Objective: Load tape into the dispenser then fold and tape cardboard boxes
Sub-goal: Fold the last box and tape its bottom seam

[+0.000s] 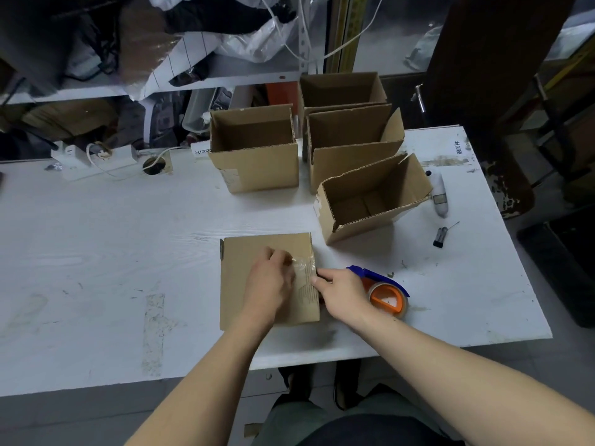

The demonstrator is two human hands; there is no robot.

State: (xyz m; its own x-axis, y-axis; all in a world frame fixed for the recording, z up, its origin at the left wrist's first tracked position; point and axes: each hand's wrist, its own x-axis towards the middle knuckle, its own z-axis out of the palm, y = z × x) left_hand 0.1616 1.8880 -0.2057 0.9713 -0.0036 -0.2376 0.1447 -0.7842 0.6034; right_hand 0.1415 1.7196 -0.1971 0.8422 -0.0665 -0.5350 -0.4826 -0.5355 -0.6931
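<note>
We are in the taping step. A closed cardboard box (257, 281) sits on the white table (112, 252) near its front edge, and a strip of clear tape (304, 273) runs across its top toward the right edge. Our left hand (269, 281) lies on the box top with fingers curled at the far end of the strip, seemingly pinching or pressing it; we cannot tell which. Our right hand (343, 294) is at the box's right edge, fingertips on the tape where it wraps over the side, though whether it grips or only presses is unclear. The tape dispenser (384, 292), blue-framed with an orange hub and a roll loaded, lies on the table just beside our right hand, untouched.

4 open-topped boxes (254, 169) stand farther back, so much of the task looks done. Next, we judge, the strip needs smoothing flat down the side, with firm pressure so it does not lift or wrinkle.
</note>
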